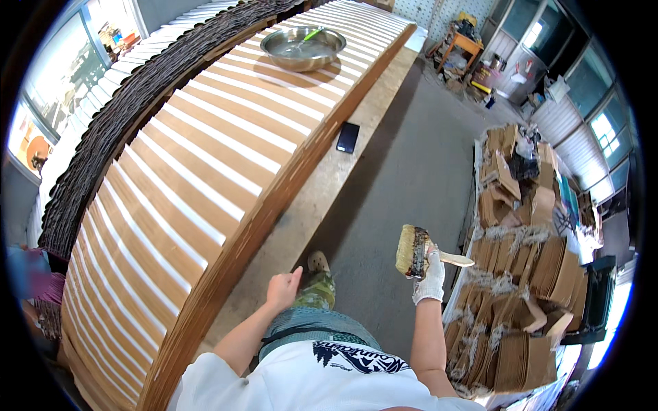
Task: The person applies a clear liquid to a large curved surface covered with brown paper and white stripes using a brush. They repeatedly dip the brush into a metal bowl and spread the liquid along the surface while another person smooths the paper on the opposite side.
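Note:
My right hand [430, 277], in a white glove, grips a wide brush [413, 252] with pale bristles, a dark stained band and a light wooden handle. It is held over the floor to the right of my body. My bare left hand [282, 291] is loosely closed in front of my waist, with nothing seen in it. Nearest to it is a long fanned stack of brown cardboard sheets [226, 144] with white strips along their overlapping edges. Toward its far end stands a metal bowl [301, 63] of cloudy liquid, with a green-handled tool [312, 33] in it.
A dark phone [348, 138] lies on the bench ledge [312, 195] beside the stack. Bundles of cardboard [510, 301] line the right side. Behind the stack runs a dark row of layered sheets [103, 164]. Part of another person [48, 284] shows at the left edge.

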### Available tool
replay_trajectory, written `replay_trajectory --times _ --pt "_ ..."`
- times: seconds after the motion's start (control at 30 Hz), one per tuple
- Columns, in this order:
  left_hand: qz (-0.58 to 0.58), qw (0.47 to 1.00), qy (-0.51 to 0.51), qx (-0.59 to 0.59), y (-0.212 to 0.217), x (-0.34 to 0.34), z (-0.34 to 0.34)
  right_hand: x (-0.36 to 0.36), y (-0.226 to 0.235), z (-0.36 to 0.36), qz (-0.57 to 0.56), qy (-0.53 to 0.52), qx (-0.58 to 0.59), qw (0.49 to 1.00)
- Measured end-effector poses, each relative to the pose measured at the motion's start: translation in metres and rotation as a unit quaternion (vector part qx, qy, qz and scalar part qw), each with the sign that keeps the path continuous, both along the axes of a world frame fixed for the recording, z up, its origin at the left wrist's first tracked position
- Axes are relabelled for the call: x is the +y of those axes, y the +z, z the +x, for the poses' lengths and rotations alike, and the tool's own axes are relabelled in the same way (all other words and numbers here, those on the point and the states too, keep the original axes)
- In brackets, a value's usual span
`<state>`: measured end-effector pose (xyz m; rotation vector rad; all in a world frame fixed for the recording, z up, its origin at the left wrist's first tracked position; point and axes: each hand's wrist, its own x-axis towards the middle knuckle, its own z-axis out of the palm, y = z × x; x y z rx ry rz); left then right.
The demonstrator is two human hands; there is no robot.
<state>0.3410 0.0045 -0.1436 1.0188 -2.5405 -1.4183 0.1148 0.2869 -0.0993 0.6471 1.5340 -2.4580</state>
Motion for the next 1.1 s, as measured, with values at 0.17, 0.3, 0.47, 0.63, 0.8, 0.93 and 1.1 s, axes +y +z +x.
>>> replay_trajectory --times 0.17,0.3,0.47,0.63,0.8,0.93,1.1 --pt "0.037 0.998 0.023 0.042 0.003 -0.038 -0.122 -0.078 0.03 -0.148 -0.02 0.054 0.039 0.998" --pt "0.035 0.988 0.091 0.12 0.009 -0.072 -0.197 -0.149 0.077 -0.262 -0.008 0.098 0.077 0.992" --pt "0.016 0.982 0.162 0.09 0.021 -0.121 -0.241 -0.248 0.111 -0.402 -0.015 0.199 0.157 0.967" --pt "0.054 0.925 0.366 0.091 0.008 -0.144 -0.258 -0.403 0.132 -0.536 0.002 0.34 0.275 0.899" --pt "0.041 0.839 0.535 0.094 0.002 -0.115 -0.318 -0.579 0.124 -0.609 0.072 0.458 0.477 0.746" --pt "0.091 0.799 0.595 0.014 0.014 -0.067 -0.37 -0.664 0.088 -0.622 0.304 0.526 0.568 0.556" --pt "0.115 0.735 0.668 -0.015 0.017 -0.01 -0.393 -0.692 0.044 -0.633 0.352 0.586 0.592 0.427"
